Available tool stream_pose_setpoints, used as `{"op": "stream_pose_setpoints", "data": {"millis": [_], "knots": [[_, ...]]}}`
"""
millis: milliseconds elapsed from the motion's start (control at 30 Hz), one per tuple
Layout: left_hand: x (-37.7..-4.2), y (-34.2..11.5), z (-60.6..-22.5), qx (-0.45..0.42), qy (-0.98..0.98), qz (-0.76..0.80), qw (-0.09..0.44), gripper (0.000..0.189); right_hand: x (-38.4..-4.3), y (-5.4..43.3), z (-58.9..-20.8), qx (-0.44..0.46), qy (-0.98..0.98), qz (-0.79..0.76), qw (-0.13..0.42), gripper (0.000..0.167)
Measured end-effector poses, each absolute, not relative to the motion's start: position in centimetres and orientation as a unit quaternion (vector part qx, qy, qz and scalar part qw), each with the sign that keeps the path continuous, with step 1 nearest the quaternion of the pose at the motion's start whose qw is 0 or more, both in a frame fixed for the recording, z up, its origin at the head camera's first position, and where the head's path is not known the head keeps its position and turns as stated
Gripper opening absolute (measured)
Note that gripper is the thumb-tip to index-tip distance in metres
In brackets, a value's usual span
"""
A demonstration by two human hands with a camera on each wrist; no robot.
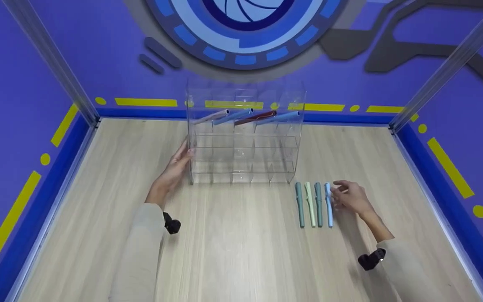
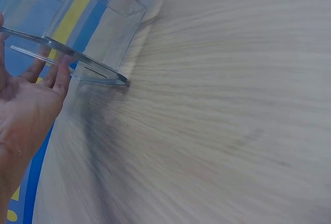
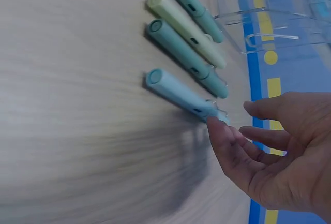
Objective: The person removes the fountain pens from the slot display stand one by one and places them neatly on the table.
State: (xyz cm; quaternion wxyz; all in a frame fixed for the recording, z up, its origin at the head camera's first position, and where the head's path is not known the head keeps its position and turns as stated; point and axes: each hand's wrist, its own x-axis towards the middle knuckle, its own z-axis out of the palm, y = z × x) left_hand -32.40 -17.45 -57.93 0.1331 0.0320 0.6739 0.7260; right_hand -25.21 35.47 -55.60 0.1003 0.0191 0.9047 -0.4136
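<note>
**Right hand at the pale blue pen, left hand at the clear rack**

The right hand (image 1: 352, 198), fingers apart, is at the pale blue pen (image 1: 329, 209), before the clear rack (image 1: 243, 141) and to its right; contact is unclear. Nearer the rack's right front corner lie a dark green pen (image 1: 318, 205), a light green pen (image 1: 310, 205) and another dark green pen (image 1: 299, 205). The left hand (image 1: 172, 168), fingers fairly straight, touches the rack's left side. Four pens (image 1: 256, 118) slant in the rack's upper part.

Booth-type wkspace w/ purple printed wall panels (image 1: 111, 58), metal corner posts (image 1: 55, 58) & wood-look tabletop (image 1: 233, 243)
</note>
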Motion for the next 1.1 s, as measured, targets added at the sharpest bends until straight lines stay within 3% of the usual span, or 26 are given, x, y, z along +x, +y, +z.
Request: {"op": "stream_pose_setpoints", "data": {"millis": [300,467,867,1100], "knots": [[-32.5,-17.6,-57.9,0.033,0.677,0.723,0.133,0.069,-25.6,32.4,-52.2,-0.060,0.861,-0.485,0.142,0.047],[-32.2,-17.6,-58.1,0.040,0.677,0.723,0.130,0.068,-26.3,30.0,-51.0,-0.095,0.853,-0.495,0.136,0.045],[-32.1,-17.4,-58.0,0.025,0.676,0.725,0.127,0.067,-29.5,24.8,-48.7,-0.137,0.849,-0.506,0.062,0.034],[-32.0,-17.3,-58.0,0.039,0.680,0.722,0.121,0.066,-31.6,22.7,-47.2,-0.091,0.800,-0.593,0.006,0.035]]}}
